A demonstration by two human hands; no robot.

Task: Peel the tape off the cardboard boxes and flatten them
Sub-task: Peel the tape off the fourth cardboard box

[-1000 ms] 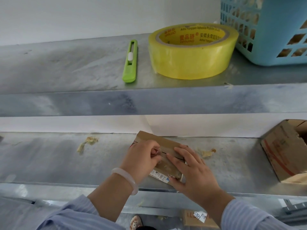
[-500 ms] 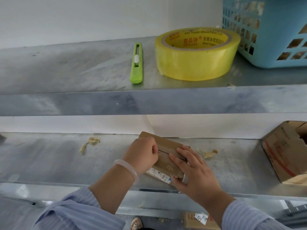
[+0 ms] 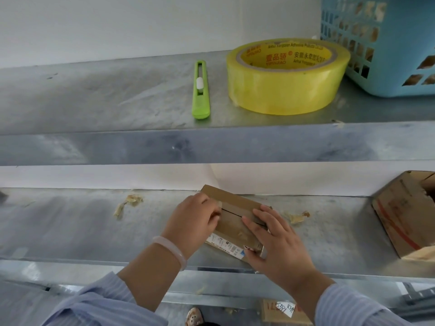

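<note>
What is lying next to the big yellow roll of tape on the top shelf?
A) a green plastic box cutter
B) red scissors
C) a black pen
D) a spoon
A: a slim green plastic box cutter lies flat on the upper grey metal shelf, beside the big yellow tape roll, not touching it.
</note>
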